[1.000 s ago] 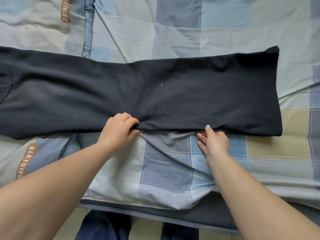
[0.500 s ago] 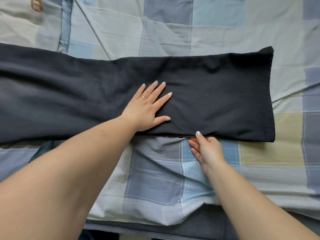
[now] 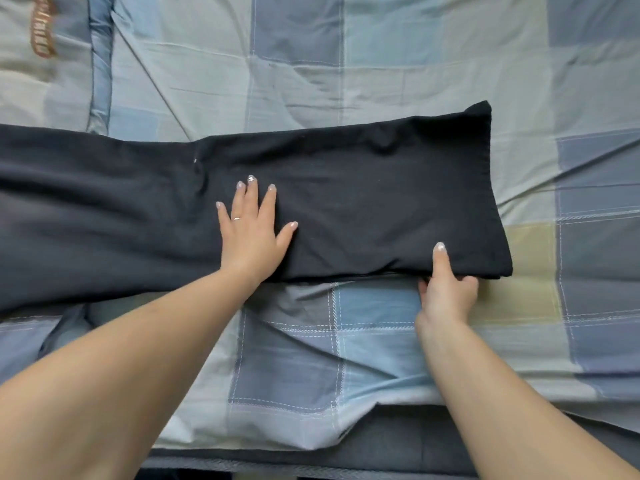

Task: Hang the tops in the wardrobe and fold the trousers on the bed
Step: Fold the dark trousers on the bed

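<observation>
Checked patchwork cover in blue, grey and pale green spans the bed (image 3: 398,64); its near edge hangs over a darker base at the bottom of the view. Black trousers (image 3: 363,188) lie across it left to right, legs stacked one on the other, hem end at right, waist end running out of view at left. No container in sight; the bed holds only the trousers. Left hand (image 3: 251,230) lies flat on the cloth mid-leg, fingers straight and spread, pressing down, ring on one finger. Right hand (image 3: 446,285) grasps the near edge close to the hem corner, thumb on top, fingers curled beneath, probably between the layers, but they are hidden. Orange lettering (image 3: 43,32) at top left, too blurred to read.
</observation>
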The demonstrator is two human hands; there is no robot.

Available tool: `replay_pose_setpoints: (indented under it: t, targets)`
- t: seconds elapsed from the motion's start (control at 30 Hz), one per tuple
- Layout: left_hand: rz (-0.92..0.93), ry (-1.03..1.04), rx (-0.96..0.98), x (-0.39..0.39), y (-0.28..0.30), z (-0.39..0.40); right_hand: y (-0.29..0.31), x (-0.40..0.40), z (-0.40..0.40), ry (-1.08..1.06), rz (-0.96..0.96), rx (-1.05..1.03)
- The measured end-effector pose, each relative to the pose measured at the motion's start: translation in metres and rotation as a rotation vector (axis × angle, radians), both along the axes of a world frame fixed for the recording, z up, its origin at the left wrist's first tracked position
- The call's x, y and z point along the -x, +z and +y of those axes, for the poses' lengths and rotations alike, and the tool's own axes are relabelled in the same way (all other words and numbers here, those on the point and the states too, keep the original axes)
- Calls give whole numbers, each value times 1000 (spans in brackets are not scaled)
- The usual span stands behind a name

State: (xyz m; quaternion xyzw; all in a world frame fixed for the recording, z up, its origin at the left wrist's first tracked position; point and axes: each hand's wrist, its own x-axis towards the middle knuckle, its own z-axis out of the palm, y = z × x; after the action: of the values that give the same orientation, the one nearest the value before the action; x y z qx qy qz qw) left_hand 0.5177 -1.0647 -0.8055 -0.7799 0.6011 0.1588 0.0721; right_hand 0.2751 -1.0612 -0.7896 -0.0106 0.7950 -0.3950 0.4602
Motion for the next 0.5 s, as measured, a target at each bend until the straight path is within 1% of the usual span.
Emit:
replay_pose_setpoints:
  t: [0.07, 0.1, 0.13, 0.17, 0.2, 0.23, 0.27, 0.33, 0.43, 0.5]
  targets:
    - [152, -100, 36, 35, 5, -5, 7, 14, -12, -84, -14, 49]
    - [268, -136, 71, 52, 9, -8, 9, 18, -17, -103, -11, 87]
    - [420, -140, 105, 71, 15, -12, 12, 21, -20, -96, 8, 143]
    - [609, -86, 117, 88, 22, -16, 17, 21, -23, -59, 36, 208]
    - [814, 17, 106, 102, 31, -22, 21, 18, -25, 7, 73, 270]
    - [1000, 140, 80, 114, 42, -28, 27, 14, -27, 98, 118, 331]
    - [1142, 257, 43, 124, 53, -35, 33, 9, -28, 208, 170, 376]
    - [1323, 426, -69, 133, 71, -50, 44, -3, -27, 458, 264, 421]
    - [1460, 557, -249, 118, 96, -69, 60, -22, -22, 807, 358, 477]
    - [1514, 588, -283, 96, 112, -75, 73, -37, -18, 1012, 364, 490]
